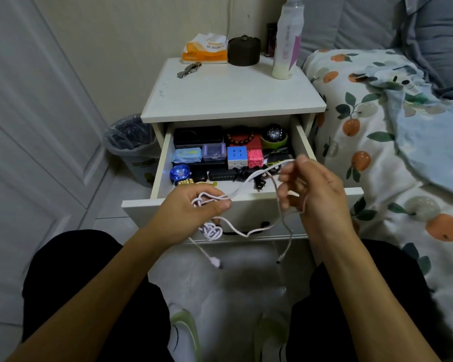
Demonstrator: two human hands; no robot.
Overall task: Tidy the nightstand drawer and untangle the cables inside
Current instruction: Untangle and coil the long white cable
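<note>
White cable stretched between both hands, over open drawer.

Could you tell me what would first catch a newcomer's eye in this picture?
Most striking is the tangled white cable, held between the left hand and right hand before the open drawer. Inside sit a puzzle cube and a blue yo-yo.

I see the white nightstand with its drawer pulled open toward me, packed with small boxes and cubes. In front of it hangs a white cable, knotted at its left, with two plug ends dangling near the floor.
</note>
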